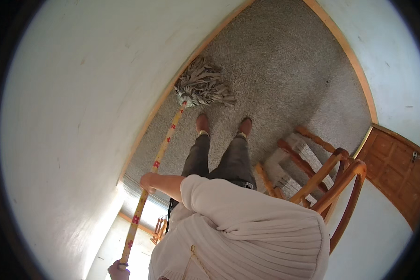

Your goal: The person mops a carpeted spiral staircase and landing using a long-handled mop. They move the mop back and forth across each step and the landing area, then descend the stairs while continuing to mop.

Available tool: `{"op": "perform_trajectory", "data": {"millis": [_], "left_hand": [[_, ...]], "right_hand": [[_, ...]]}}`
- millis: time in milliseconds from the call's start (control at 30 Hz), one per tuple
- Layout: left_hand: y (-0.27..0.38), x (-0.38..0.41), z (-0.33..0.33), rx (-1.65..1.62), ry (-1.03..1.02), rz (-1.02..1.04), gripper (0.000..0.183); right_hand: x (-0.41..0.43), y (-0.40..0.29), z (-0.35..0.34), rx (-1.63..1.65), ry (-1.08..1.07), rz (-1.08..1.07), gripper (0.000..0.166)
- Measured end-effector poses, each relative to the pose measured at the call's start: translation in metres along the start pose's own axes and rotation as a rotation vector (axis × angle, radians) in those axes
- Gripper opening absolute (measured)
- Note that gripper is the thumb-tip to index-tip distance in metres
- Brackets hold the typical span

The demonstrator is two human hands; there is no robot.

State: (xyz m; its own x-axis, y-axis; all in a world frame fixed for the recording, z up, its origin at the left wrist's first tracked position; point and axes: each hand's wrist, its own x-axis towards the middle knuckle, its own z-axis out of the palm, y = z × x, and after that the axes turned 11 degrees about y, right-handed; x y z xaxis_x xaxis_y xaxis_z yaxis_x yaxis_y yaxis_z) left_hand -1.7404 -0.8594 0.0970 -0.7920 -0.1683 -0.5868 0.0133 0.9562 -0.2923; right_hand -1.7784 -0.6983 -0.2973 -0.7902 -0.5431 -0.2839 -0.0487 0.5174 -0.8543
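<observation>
My right hand (148, 182) reaches across my body and grips the middle of a mop's yellow handle (162, 151), which has red flowers on it. Lower left in the view, my left hand (119, 270) is closed around the handle's upper end. The handle slants down to the mop head (205, 84), a spread of grey-brown cloth strips. It lies on the speckled grey floor (283, 63), against the wall's base, just ahead of my brown shoes (202, 123).
A pale wall (80, 105) with a wooden skirting strip (157, 105) runs close on my left. To the right, a wooden stair railing (339, 175) borders descending steps (302, 150). A panelled wooden door (393, 159) is farther right. Bright light enters behind me at lower left.
</observation>
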Motion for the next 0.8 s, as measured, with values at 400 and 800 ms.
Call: {"op": "perform_trajectory", "data": {"millis": [400,800], "left_hand": [[0.129,0.044,0.08,-0.12,-0.017,0.284,0.025],[0.449,0.0,0.16,0.033,-0.014,1.05,0.03]], "right_hand": [[-0.155,0.142,-0.039,-0.114,0.334,0.233,0.016],[-0.468,0.369,-0.055,-0.217,0.769,0.887,0.021]]}}
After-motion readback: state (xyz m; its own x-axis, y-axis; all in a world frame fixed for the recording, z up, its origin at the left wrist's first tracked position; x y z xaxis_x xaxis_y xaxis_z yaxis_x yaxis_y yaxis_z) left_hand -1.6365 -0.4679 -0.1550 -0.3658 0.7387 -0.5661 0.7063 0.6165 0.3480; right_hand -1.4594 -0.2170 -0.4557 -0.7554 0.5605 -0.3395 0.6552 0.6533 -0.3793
